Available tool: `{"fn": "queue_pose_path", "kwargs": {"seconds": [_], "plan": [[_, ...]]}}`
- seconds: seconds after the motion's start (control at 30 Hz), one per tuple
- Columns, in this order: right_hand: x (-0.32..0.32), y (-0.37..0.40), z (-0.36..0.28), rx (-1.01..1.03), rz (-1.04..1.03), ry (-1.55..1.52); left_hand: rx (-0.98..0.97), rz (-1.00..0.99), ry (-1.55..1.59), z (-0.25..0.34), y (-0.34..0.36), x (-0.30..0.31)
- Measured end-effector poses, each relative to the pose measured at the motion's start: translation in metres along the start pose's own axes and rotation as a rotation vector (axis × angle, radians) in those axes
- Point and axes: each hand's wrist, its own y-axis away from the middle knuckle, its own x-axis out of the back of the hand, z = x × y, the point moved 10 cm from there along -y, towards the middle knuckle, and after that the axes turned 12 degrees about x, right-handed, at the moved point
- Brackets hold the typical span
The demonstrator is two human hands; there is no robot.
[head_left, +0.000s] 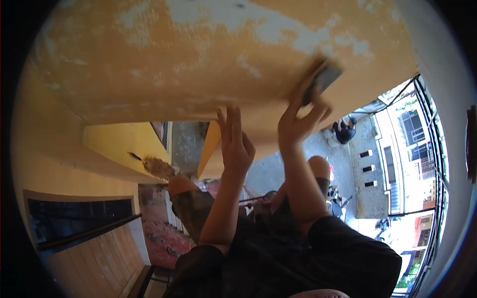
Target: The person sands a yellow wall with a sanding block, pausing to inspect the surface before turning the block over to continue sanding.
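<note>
My right hand [296, 121] grips a dark, flat rectangular block [327, 78], blurred by motion, between thumb and fingers. The block lies close against an orange-yellow painted surface [198, 74] with pale, worn patches. My left hand [236, 144] is raised at the lower edge of that surface, fingers stretched out and holding nothing. Both forearms reach up from dark short sleeves, and my bent knees show below.
A brush-like bundle with a dark handle [158, 166] rests on a yellow ledge [112, 149] at the left. Far below, a person [344, 130] in dark clothes sits on the grey ground. Dark cables [431, 119] run along the right. A dark window opening [82, 218] is at lower left.
</note>
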Motion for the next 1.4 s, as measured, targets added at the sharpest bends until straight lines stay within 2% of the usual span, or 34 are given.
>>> {"fn": "queue_pose_path", "kwargs": {"seconds": [0.03,0.13,0.23,0.33,0.43,0.53,0.6,0.83,0.87,0.93,1.0,1.07,1.13,1.2,1.4], "plan": [[-0.004,0.021,-0.006,0.110,-0.028,0.044,-0.004,0.005,-0.012,-0.001,0.002,0.000],[-0.006,0.047,-0.005,0.050,-0.019,-0.102,-0.022,0.022,-0.041,-0.001,0.003,-0.003],[-0.002,-0.014,-0.003,0.040,0.008,0.002,-0.001,-0.010,-0.032,-0.001,0.001,0.000],[0.000,-0.036,-0.007,-0.021,-0.015,-0.010,0.035,-0.045,-0.015,-0.005,0.001,0.001],[-0.001,0.015,-0.008,0.112,-0.022,-0.020,0.021,-0.045,0.024,-0.007,0.003,-0.005],[-0.006,-0.004,-0.001,0.038,0.015,-0.049,-0.007,-0.025,-0.042,-0.002,0.002,-0.005],[0.004,-0.043,-0.005,-0.045,0.008,-0.007,0.029,-0.048,-0.040,-0.002,0.001,-0.003],[-0.003,0.025,0.006,0.078,0.032,-0.063,-0.016,-0.013,-0.033,-0.003,-0.004,-0.007],[-0.001,-0.002,-0.002,0.063,0.054,-0.003,-0.024,-0.028,-0.046,-0.001,0.002,-0.006],[-0.001,-0.038,-0.003,-0.112,0.056,-0.075,0.004,-0.052,-0.042,-0.001,0.002,-0.005],[0.005,-0.034,0.003,-0.152,0.068,-0.084,-0.003,-0.041,-0.031,0.002,0.000,-0.003],[-0.005,0.017,0.000,0.079,-0.062,0.045,-0.012,-0.038,-0.014,-0.001,0.003,-0.006],[-0.001,0.086,0.010,0.051,-0.222,-0.030,-0.016,-0.020,-0.008,-0.003,0.001,-0.003],[0.018,0.130,0.021,-0.081,-0.379,-0.069,0.010,-0.060,-0.011,-0.003,0.002,-0.007],[0.046,0.151,0.038,-0.078,-0.479,-0.130,0.034,0.011,0.021,-0.003,0.000,-0.004]]}}
